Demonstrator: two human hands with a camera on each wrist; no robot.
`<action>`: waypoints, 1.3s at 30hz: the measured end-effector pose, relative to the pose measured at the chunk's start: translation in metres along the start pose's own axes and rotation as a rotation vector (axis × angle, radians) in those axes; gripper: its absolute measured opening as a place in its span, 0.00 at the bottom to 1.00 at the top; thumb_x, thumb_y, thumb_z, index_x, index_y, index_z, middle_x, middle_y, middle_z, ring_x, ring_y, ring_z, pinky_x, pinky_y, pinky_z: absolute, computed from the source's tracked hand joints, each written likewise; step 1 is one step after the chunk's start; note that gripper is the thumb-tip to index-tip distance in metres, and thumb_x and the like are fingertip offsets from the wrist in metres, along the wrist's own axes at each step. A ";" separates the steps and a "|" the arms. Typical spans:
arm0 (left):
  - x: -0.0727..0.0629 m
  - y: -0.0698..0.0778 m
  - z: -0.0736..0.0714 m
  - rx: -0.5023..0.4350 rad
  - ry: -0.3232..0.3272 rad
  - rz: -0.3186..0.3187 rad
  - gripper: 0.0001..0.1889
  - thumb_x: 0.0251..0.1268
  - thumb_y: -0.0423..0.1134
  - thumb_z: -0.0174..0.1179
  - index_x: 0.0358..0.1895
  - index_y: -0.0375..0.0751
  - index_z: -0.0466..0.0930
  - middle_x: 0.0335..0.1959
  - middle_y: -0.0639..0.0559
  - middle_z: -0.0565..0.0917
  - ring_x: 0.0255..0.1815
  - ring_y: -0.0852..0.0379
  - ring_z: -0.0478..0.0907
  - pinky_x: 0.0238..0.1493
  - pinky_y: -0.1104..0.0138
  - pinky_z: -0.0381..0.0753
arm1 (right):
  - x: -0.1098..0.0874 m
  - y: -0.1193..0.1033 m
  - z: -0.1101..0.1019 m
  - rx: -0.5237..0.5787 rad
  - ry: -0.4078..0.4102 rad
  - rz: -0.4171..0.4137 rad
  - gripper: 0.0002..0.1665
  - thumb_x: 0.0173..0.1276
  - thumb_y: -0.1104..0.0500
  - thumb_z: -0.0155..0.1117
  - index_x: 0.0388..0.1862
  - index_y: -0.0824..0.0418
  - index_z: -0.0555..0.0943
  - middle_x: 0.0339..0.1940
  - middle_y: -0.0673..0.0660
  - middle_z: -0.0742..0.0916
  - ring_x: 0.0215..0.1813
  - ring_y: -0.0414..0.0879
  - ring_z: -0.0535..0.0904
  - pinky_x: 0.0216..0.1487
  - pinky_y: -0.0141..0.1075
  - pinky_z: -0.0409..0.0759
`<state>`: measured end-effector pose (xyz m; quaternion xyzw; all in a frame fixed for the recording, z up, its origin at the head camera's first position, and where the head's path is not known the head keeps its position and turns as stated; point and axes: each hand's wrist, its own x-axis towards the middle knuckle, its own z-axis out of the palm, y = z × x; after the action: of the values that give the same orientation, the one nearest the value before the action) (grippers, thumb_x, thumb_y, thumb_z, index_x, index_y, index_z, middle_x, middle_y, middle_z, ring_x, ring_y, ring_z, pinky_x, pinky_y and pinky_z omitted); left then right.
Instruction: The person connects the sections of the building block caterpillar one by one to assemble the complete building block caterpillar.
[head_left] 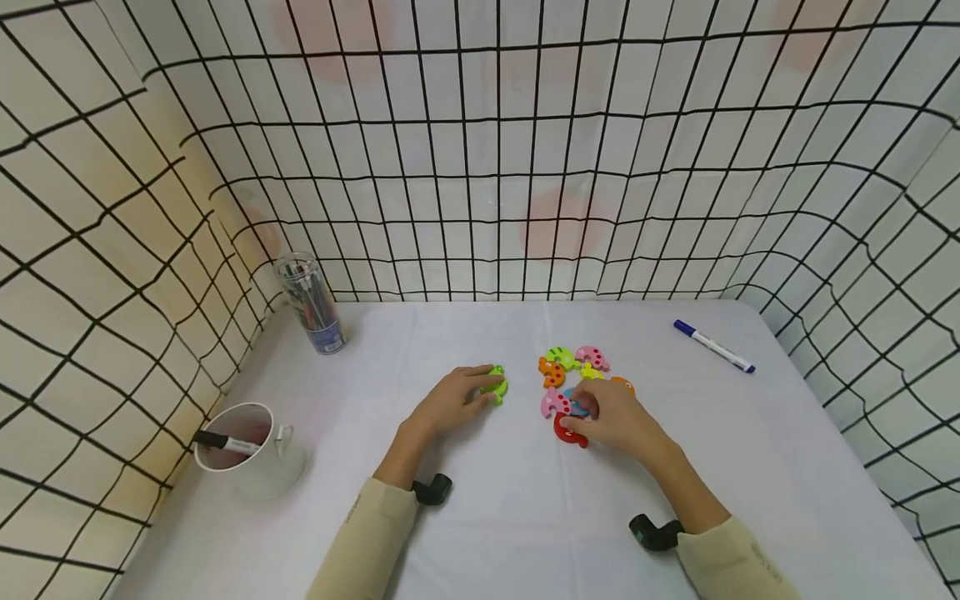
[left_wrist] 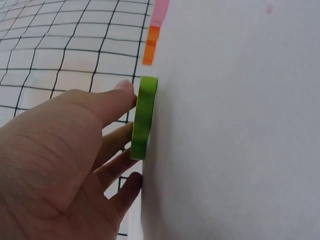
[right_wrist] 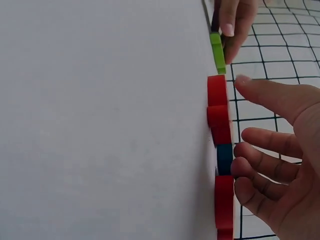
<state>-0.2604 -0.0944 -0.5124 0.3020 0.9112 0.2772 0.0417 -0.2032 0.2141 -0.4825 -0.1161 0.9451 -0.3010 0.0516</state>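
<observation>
Several small, flat, animal-shaped pieces lie on the white table. My left hand [head_left: 452, 402] rests its fingertips on a green piece [head_left: 498, 390], which stands apart from the others; in the left wrist view the thumb and fingers touch the top of that green piece [left_wrist: 145, 117]. Over the cluster on the right is my right hand [head_left: 618, 418], fingers loosely bent. Its thumb is at a red piece [head_left: 567, 432], and its fingertips are by a blue piece [head_left: 577, 408], partly hidden. Around these lie a pink piece [head_left: 553, 402], an orange spotted piece [head_left: 552, 372] and a lime green piece [head_left: 561, 358].
A white bucket [head_left: 273, 471] with a black-capped marker [head_left: 225, 442] stands at the left. Behind it is a clear jar [head_left: 311, 304] holding pens. A blue-capped marker [head_left: 712, 346] lies at the back right. Black netting [head_left: 480, 175] over white cloth surrounds the table.
</observation>
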 end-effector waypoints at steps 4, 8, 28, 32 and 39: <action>-0.002 -0.002 -0.001 -0.026 0.061 -0.016 0.17 0.77 0.45 0.60 0.64 0.54 0.84 0.72 0.52 0.78 0.74 0.47 0.72 0.76 0.51 0.69 | -0.006 -0.003 0.007 -0.027 -0.015 0.028 0.27 0.55 0.43 0.83 0.45 0.56 0.84 0.32 0.50 0.81 0.37 0.45 0.73 0.35 0.33 0.75; -0.005 -0.006 0.000 -0.084 0.131 -0.029 0.13 0.73 0.41 0.64 0.56 0.51 0.89 0.65 0.52 0.84 0.69 0.48 0.78 0.73 0.53 0.73 | -0.010 -0.006 0.012 -0.040 -0.025 0.005 0.28 0.52 0.43 0.84 0.47 0.54 0.84 0.33 0.48 0.81 0.38 0.44 0.74 0.36 0.33 0.77; -0.013 -0.018 -0.001 -0.268 0.232 -0.081 0.12 0.68 0.43 0.69 0.52 0.50 0.90 0.55 0.54 0.89 0.61 0.54 0.84 0.64 0.57 0.81 | -0.016 -0.018 0.021 -0.065 0.022 -0.016 0.36 0.52 0.47 0.84 0.58 0.57 0.83 0.47 0.52 0.85 0.50 0.46 0.78 0.48 0.41 0.87; -0.013 -0.018 -0.002 -0.272 0.216 -0.084 0.12 0.69 0.41 0.68 0.54 0.47 0.90 0.56 0.52 0.89 0.62 0.52 0.83 0.66 0.55 0.80 | -0.010 -0.024 0.024 -0.038 0.069 -0.080 0.37 0.53 0.49 0.84 0.61 0.57 0.82 0.54 0.54 0.86 0.55 0.48 0.80 0.54 0.47 0.88; -0.010 -0.019 0.001 -0.285 0.231 -0.125 0.13 0.68 0.42 0.70 0.53 0.48 0.90 0.54 0.54 0.89 0.58 0.56 0.85 0.62 0.59 0.82 | 0.007 -0.042 0.030 0.099 0.103 -0.113 0.36 0.54 0.51 0.82 0.61 0.58 0.80 0.49 0.51 0.85 0.49 0.46 0.78 0.49 0.39 0.85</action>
<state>-0.2624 -0.1119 -0.5245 0.2020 0.8784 0.4331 -0.0037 -0.1973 0.1626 -0.4832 -0.1509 0.9224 -0.3555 -0.0086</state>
